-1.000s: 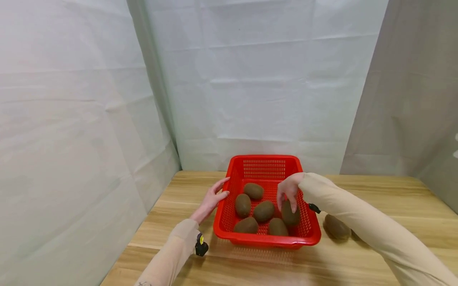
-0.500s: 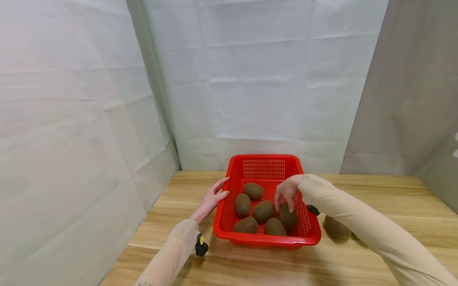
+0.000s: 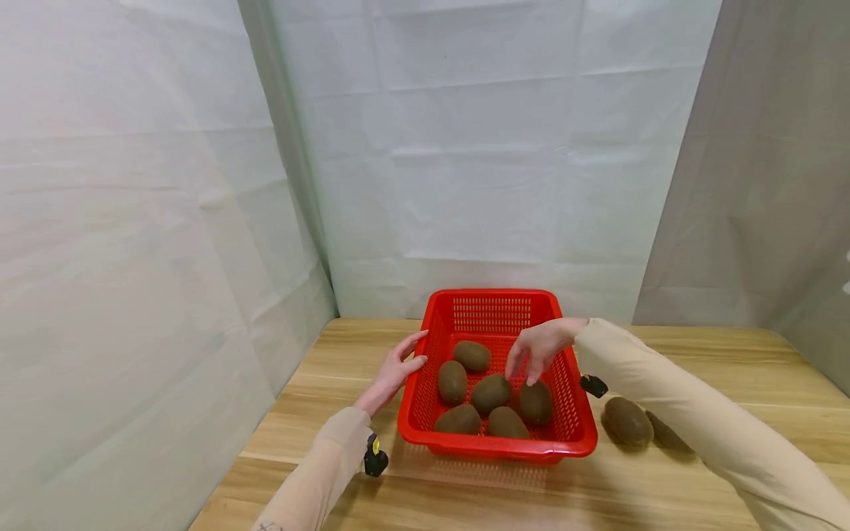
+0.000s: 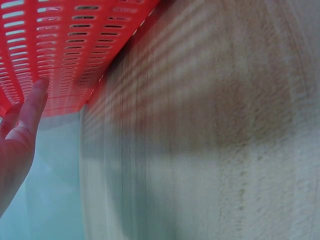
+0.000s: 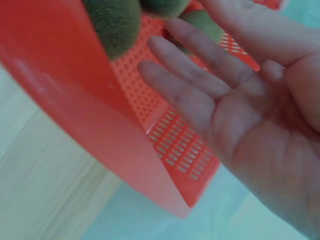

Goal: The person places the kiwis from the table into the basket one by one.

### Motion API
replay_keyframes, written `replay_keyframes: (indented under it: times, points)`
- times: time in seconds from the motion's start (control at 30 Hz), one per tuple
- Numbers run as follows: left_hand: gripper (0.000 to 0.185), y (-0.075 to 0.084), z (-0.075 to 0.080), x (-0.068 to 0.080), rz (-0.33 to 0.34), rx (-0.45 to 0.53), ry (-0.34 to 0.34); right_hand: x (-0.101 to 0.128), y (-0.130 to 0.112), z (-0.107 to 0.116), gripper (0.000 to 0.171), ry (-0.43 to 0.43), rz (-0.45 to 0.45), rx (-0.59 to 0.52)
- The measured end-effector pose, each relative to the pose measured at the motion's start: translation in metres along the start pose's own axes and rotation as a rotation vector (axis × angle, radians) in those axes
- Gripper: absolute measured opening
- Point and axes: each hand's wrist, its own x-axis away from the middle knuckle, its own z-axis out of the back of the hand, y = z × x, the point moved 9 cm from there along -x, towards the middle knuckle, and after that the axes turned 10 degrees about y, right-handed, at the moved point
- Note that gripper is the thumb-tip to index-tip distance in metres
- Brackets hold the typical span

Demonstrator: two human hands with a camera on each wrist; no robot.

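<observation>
Since the earlier head frames, the right hand [image 3: 539, 346] has let go of the brown oval kiwi fruit [image 3: 535, 402] and lifted clear; that fruit now lies flat on the floor of the red perforated plastic basket [image 3: 493, 301], against its right wall. I count six kiwis inside, packed toward the basket's near edge, presumably because each is dropped at the closest free spot. Two more kiwis [image 3: 627, 421] lie on the wooden worktop [image 3: 730, 369] just beside the basket's right wall, within easy reach of that hand.

Right hand pose: fingers spread and pointing down over the basket interior, palm empty, holding nothing; the right wrist view confirms an open palm. Left hand [image 3: 397, 365] pose: fingers extended, fingertips [image 4: 36, 95] resting flat against the basket's left wall, which I judge steadies it against sliding. Both forearms wear beige sleeves.
</observation>
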Motion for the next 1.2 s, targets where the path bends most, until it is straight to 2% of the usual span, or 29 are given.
replay_keyframes:
  times: [0.2,0.4,0.53,0.63,0.83,1.07,1.13,1.2]
  points:
    - [0.05,0.0,-0.001,0.001,0.011,0.016,-0.008,0.017,-0.015,0.014,0.033,0.1,0.18,0.001]
    - [0.05,-0.001,-0.001,0.002,0.026,0.011,-0.014,0.044,-0.019,0.029,0.033,0.248,0.343,-0.13]
    - [0.049,0.0,0.002,0.0,0.013,0.017,-0.002,0.061,-0.003,0.038,0.031,0.351,0.343,-0.216]
    - [0.049,0.001,0.004,-0.001,0.007,0.014,0.001,0.074,0.013,0.042,0.028,0.393,0.316,-0.26]
    - [0.05,0.003,0.004,0.002,0.045,0.015,-0.016,0.1,0.041,0.041,0.03,0.418,0.315,-0.31]
    - [0.052,0.023,0.0,0.012,0.054,0.007,-0.048,0.129,0.062,0.037,0.028,0.425,0.39,-0.274]
    - [0.052,0.024,0.0,0.013,0.05,0.003,-0.046,0.136,0.069,0.035,0.027,0.417,0.404,-0.265]
    - [0.051,0.017,0.003,0.01,0.046,0.007,-0.033,0.142,0.075,0.031,0.027,0.408,0.419,-0.264]
